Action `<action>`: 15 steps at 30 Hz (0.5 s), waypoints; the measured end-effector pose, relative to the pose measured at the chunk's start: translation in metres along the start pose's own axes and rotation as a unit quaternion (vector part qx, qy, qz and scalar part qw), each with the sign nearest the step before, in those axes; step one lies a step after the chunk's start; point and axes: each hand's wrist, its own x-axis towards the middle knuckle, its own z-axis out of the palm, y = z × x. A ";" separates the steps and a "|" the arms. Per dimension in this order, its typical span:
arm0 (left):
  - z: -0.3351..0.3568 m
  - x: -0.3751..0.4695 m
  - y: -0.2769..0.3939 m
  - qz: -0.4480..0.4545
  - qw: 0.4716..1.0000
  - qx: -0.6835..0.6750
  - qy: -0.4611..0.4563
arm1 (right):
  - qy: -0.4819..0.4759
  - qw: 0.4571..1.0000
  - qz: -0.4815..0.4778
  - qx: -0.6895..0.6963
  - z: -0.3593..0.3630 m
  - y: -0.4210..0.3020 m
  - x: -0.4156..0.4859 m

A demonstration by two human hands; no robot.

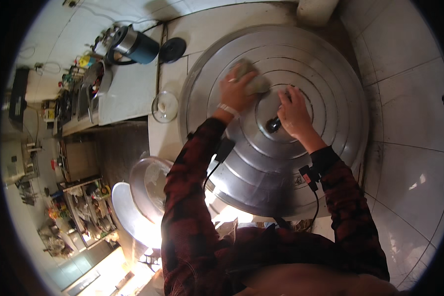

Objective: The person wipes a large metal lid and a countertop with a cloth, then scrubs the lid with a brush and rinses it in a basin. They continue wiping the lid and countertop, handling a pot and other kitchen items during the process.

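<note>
A very large round metal lid (333,118) with raised concentric rings lies before me. My left hand (236,90) presses a grey-green cloth (257,83) onto its upper left surface; the cloth and fingers are blurred. Near the lid's centre, my right hand (296,111) grips a black handle (273,124). The handle's lower end shows beside the thumb side of the hand, while its middle is covered by the fingers. Both wrists carry small black devices with cables.
Left of the lid are a small glass lid (165,107), a black round cap (173,49) and a blue-and-steel jug (135,44). A pot (103,79) holds utensils. Large metal basins (135,207) stand lower left. A tiled wall (410,111) borders the right side.
</note>
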 end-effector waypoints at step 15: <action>0.087 0.233 -0.035 -0.123 0.930 0.230 -0.258 | -0.030 0.995 0.057 0.078 -0.016 -0.001 0.005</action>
